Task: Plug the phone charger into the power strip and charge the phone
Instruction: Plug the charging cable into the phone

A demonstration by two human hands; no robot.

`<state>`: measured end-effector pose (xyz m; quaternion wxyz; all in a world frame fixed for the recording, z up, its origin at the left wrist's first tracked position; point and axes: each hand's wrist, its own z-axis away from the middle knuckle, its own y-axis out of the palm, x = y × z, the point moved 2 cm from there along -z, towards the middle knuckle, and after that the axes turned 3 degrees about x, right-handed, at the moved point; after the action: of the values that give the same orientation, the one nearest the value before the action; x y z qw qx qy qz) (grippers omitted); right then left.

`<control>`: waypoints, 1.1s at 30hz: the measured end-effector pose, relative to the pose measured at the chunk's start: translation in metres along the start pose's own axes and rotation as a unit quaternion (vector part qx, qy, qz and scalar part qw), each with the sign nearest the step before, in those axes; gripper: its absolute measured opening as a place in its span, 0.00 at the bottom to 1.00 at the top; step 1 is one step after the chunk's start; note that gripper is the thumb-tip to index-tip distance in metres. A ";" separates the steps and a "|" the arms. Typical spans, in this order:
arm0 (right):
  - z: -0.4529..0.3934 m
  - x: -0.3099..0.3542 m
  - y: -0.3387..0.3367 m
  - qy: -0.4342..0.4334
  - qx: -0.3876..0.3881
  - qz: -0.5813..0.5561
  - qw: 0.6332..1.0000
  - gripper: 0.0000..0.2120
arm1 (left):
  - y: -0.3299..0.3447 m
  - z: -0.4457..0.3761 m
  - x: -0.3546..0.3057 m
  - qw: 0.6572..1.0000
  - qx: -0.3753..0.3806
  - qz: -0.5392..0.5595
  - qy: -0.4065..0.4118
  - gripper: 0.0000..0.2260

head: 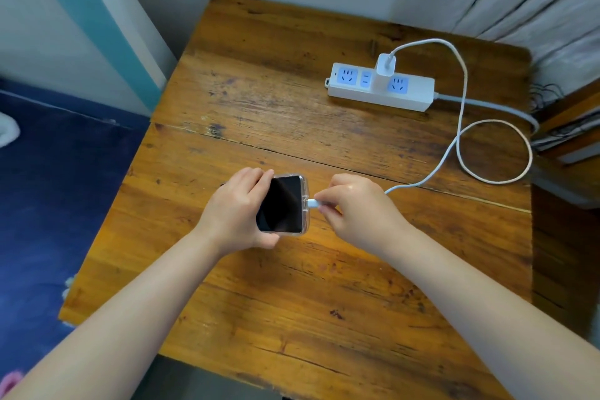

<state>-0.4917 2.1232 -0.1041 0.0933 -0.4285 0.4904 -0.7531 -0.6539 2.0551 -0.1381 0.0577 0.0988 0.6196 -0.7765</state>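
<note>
A dark-screened phone (pixel 284 204) in a clear case is held just above the wooden table (pixel 292 114), gripped by my left hand (pixel 233 208) around its left end. My right hand (pixel 357 204) pinches the white cable plug (pixel 313 203), whose tip touches the phone's right end. The white cable (pixel 461 101) loops across the table's right side up to a white charger block (pixel 384 70). That block is plugged into the white power strip (pixel 412 96) at the back right.
The strip's grey cord (pixel 493 105) runs off the table's right edge toward dark wires and a wooden shelf. A curtain hangs at the back right. A blue bedspread (pixel 48 204) lies left of the table.
</note>
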 end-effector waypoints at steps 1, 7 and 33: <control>0.000 0.000 0.001 0.003 0.002 0.002 1.000 0.09 | 0.001 0.000 0.000 1.000 0.001 0.001 -0.001 0.41; -0.003 0.002 0.003 0.023 0.022 -0.026 0.999 0.09 | 0.000 -0.001 0.000 1.000 0.015 -0.002 -0.006 0.41; -0.019 -0.028 0.047 0.035 0.061 -0.023 0.997 0.13 | 0.013 -0.027 0.027 0.991 0.090 -0.104 -0.005 0.42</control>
<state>-0.5015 2.1282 -0.1608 0.0848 -0.4069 0.4365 -0.7979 -0.6757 2.0798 -0.1621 -0.0292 0.0345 0.5540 -0.8313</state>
